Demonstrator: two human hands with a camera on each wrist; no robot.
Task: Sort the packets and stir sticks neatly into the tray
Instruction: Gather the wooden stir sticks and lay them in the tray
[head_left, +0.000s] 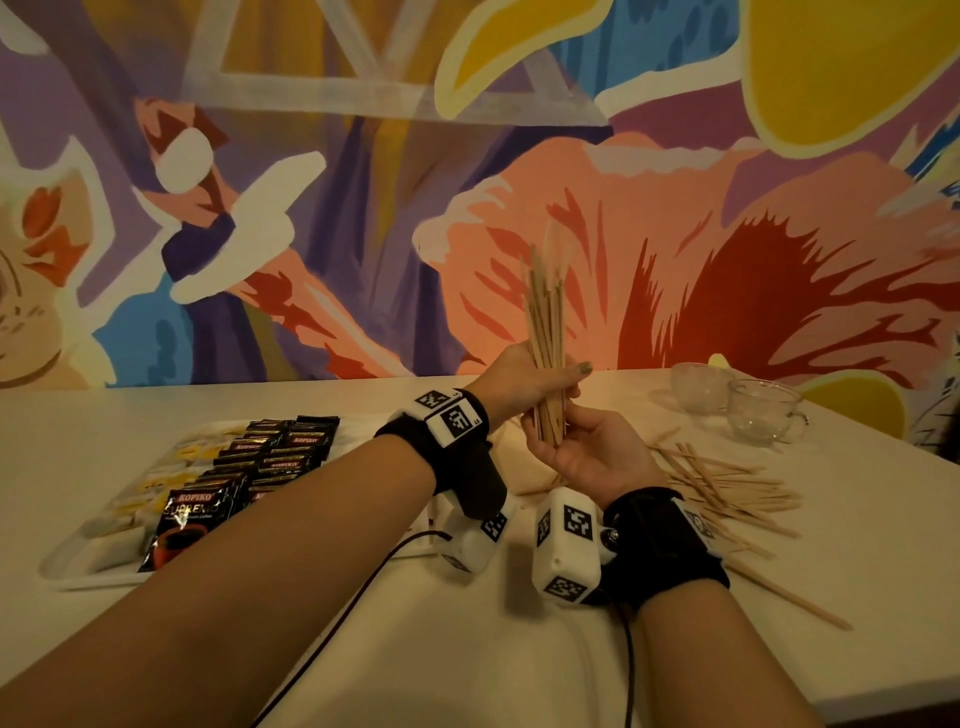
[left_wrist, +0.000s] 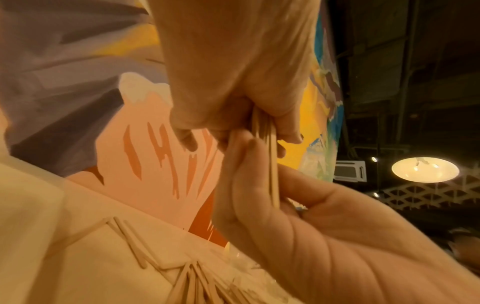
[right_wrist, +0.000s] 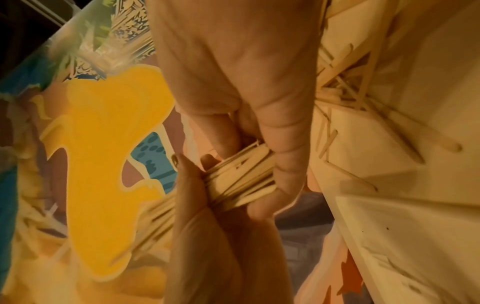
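Café-like room, painted mural wall (head_left: 363, 208), glass cups (head_left: 763, 410) on table (coffee sachets (head_left: 192, 519) too)

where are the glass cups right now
In the head view, the two glass cups stand side by side on the table's far right, close to the mural wall and just beyond the loose stir sticks.

Stir-stick bundle (head_left: 545, 332): upper tips motion-blurred. Tray (head_left: 78, 564): right part hidden behind left forearm (head_left: 270, 545). Pale packets (head_left: 156, 483): print unreadable.
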